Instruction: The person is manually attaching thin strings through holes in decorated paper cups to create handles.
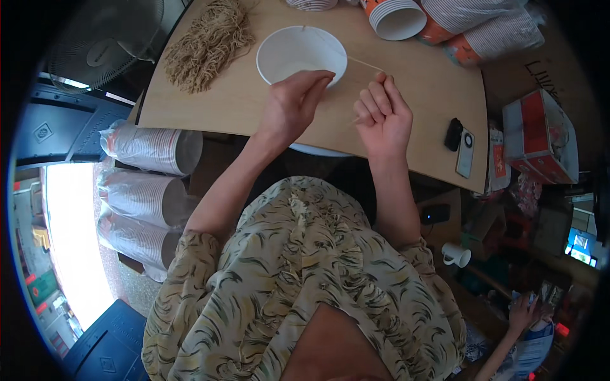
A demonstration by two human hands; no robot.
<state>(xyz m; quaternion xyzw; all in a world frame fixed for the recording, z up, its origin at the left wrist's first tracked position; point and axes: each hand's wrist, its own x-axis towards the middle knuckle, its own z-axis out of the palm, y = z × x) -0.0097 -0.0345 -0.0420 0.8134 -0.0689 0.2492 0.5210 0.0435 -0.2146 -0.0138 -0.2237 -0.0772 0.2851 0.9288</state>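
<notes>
My left hand is closed, its fingertips pinched together at the near rim of a white round bowl. What it holds, if anything, is hidden. To the right, my right hand is closed too, with its fingers curled. A thin tan strand runs from its fingertips toward the bowl's right edge. The fingertips of the two hands are apart. Left of the bowl lies a heap of tangled tan strands on the wooden table.
Stacked paper tubs and wrapped stacks lie at the back right. A phone and a small black object sit near the right edge. Bagged tub stacks stand left below the table. Another person's hand shows at lower right.
</notes>
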